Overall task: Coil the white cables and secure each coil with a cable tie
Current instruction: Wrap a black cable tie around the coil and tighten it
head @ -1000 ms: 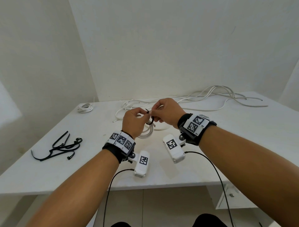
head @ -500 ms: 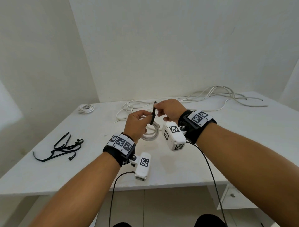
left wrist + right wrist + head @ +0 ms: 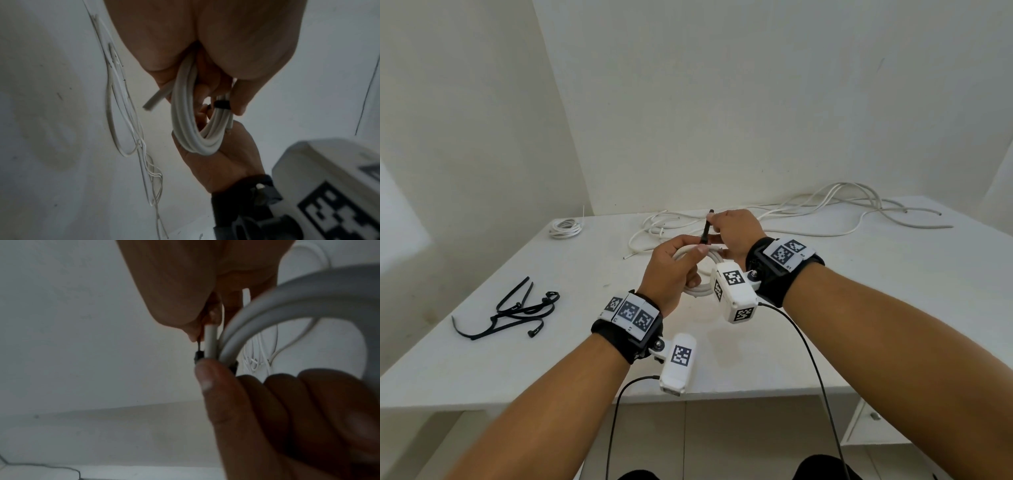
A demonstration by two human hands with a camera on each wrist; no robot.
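Above the middle of the table, my left hand [image 3: 697, 262] grips a small white cable coil [image 3: 700, 289]. A black cable tie [image 3: 705, 233] is looped round the coil's strands, and its band [image 3: 222, 104] sits tight on them in the left wrist view. My right hand [image 3: 714, 222] pinches the tie's tail, which stands up from the coil. The tie's head [image 3: 198, 356] lies against the strands beside my left thumb tip [image 3: 205, 374]. One cut cable end [image 3: 152, 102] pokes out of the coil.
A finished small coil [image 3: 565, 229] lies at the table's back left. Several spare black ties [image 3: 517, 311] lie at the left. Loose white cables [image 3: 661, 226] spread behind my hands, and longer ones [image 3: 859, 205] run to the back right. The table's front edge [image 3: 722, 394] is below my wrists.
My right hand has pulled the tie's tail up and away from the coil, and the loop has drawn tighter. Both hands have shifted slightly up and back.
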